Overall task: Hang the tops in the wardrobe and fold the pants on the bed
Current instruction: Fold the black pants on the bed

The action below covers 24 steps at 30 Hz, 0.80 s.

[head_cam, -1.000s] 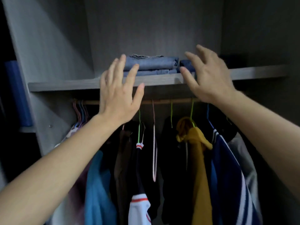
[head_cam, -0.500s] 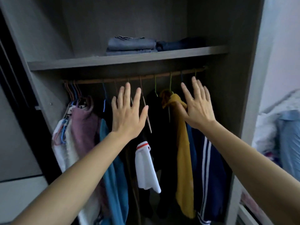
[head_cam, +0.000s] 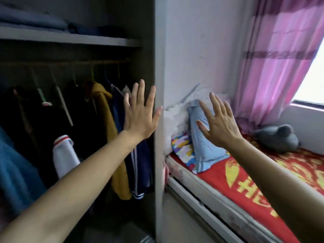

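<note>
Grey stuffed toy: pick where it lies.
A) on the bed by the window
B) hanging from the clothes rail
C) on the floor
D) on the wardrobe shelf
A: the grey stuffed toy lies on the bed below the window, next to the pink curtain.

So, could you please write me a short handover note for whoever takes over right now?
Left hand: open, fingers spread, holding nothing, in front of the wardrobe.
Right hand: open, holding nothing, raised towards the bed.
Done: tops hang on the rail; folded pants lie on the shelf above.
Left: no loose clothes show on the bed, only a pillow and a soft toy. Probably finished, but check the part of the bed that is out of view.
</note>
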Motion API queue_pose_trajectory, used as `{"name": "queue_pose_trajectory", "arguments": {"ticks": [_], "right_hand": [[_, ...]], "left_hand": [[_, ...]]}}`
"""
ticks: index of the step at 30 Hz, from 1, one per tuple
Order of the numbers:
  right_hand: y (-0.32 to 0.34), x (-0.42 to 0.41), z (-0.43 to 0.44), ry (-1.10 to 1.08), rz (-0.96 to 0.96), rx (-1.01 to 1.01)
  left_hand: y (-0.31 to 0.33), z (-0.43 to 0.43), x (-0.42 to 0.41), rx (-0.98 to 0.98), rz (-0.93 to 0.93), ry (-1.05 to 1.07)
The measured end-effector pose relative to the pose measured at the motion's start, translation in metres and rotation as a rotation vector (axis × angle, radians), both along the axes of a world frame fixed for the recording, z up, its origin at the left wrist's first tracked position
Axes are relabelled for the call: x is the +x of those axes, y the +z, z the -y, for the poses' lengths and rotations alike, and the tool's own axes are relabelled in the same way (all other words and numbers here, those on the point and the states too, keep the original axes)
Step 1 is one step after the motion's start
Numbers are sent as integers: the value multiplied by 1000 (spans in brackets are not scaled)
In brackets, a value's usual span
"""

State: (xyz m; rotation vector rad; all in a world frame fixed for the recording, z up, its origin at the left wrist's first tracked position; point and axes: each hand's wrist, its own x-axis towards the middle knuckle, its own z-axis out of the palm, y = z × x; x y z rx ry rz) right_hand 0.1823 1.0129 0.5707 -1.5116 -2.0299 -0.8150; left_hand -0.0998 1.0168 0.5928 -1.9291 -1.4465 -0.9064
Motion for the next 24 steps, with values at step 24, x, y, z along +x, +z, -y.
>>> {"name": "queue_pose_trajectory", "arguments": {"ticks": [24], "right_hand": [[-156,633,256,-1040,-243,-228]], "left_hand": [[-151,4,740,-260,-97,-925]]}}
